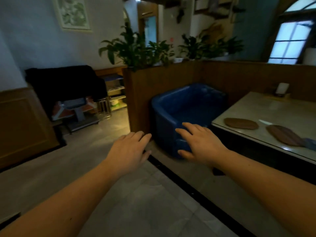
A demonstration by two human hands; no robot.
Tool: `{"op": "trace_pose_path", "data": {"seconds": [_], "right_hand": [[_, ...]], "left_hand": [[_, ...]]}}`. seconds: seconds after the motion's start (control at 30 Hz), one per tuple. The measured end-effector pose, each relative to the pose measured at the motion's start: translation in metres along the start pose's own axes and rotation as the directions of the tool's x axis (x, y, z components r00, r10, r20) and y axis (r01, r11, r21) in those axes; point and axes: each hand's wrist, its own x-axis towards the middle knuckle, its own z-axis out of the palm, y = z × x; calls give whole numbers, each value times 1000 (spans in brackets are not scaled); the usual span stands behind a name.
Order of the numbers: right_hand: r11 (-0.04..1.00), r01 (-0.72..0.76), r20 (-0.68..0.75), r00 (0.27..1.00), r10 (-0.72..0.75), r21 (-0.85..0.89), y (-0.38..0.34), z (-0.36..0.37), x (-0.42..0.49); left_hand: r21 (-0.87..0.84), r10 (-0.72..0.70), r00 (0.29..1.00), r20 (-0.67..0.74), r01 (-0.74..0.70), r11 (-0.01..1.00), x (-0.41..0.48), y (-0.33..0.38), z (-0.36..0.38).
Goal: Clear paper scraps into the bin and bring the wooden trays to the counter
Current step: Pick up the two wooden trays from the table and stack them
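Observation:
Two flat, leaf-shaped wooden trays lie on the pale table [266, 110] at the right: one [241, 123] nearer the table's left edge, the other [285, 135] closer to me, with a bluish scrap [310, 142] at its right end. My left hand [130, 151] and my right hand [200, 142] are stretched out in front of me over the floor, palms down, fingers apart, holding nothing. Both hands are well left of the table and the trays. No bin is in view.
A blue armchair [186, 113] stands just beyond my right hand, against a wooden partition [164, 79] topped with potted plants [135, 47]. A black-draped stand [68, 86] and metal shelves [116, 94] are at the left. A small card holder [282, 89] sits on the table's far side.

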Motion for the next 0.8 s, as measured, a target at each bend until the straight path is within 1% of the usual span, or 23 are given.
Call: {"op": "trace_pose_path", "data": {"seconds": [0.17,0.43,0.67,0.8], "right_hand": [[989,-142,10,990,143,-30,102,-1,-30],[936,-348,54,935,350,-46,211,37,-49],[861,-497,90,858,506,-111,314,82,-8],[818,-563,104,812,574,-116,366,100,21]], "left_hand": [[-54,116,993,-27,-118,992,98,63,18],[-139,332,941,-65,-338,931,231,129,72],[-205,445,891,-87,-453,868,370,146,138],[-239,484,872,-72,-486,841,440,145,173]]}}
